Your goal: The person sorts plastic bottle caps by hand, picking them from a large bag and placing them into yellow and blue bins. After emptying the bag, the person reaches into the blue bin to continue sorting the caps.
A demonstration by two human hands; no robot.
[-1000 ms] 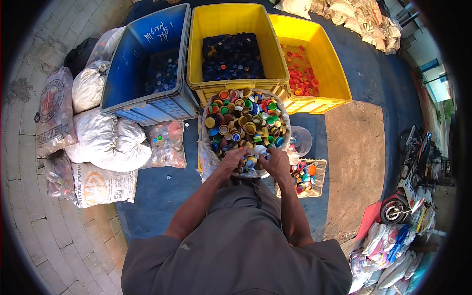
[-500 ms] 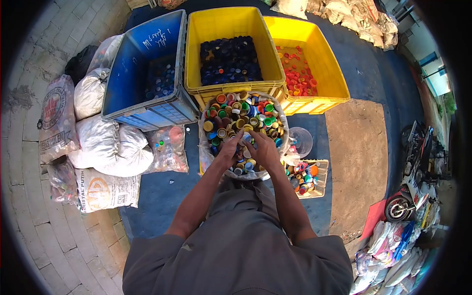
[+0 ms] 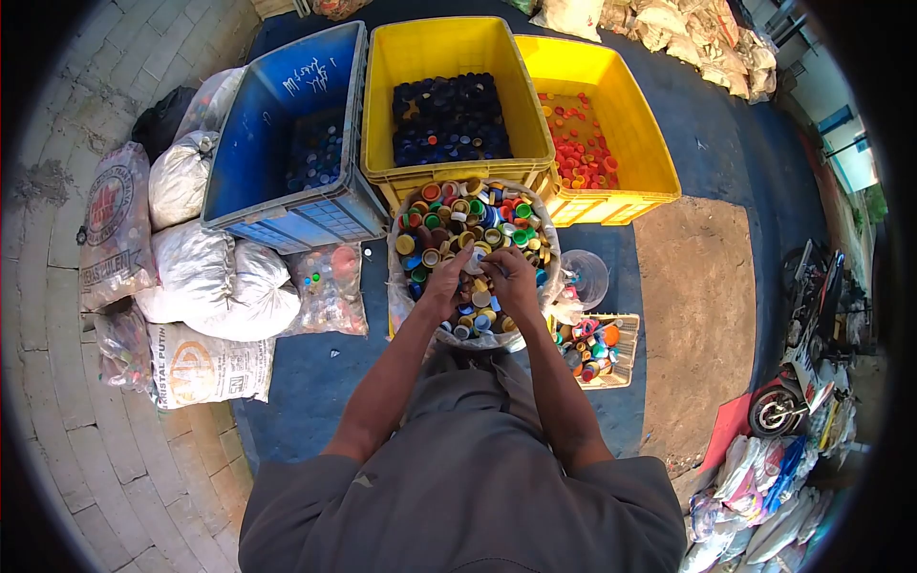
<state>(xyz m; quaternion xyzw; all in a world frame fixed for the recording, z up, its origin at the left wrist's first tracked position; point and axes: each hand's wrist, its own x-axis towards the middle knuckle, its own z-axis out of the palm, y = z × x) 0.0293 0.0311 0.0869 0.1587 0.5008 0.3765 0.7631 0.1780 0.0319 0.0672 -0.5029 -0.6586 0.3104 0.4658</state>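
Observation:
A round container (image 3: pixel 396 277) lined with pale sacking is heaped with bottle caps (image 3: pixel 432 239) of many colours. Over the middle of the heap my left hand (image 3: pixel 447 283) is closed on a whitish cap (image 3: pixel 475 262). Close beside it on the right, my right hand (image 3: pixel 514 279) has its fingers bent and pressed together at the same cap. Beyond the heap stand a yellow crate (image 3: pixel 435 48) of dark blue caps, a second yellow crate (image 3: pixel 626 105) of red and orange caps, and a blue crate (image 3: pixel 253 124) with bluish caps.
A small cream basket (image 3: pixel 626 353) of mixed items and a clear round tub (image 3: pixel 585 277) lie to the right. Filled white sacks (image 3: pixel 196 272) and a see-through bag of caps (image 3: pixel 330 291) are on the left. A motorcycle (image 3: pixel 798 382) stands far right.
The fingers of my right hand have bent in more tightly, and the pale cap between my hands has shifted slightly upward. The surroundings have moved a little with the camera.

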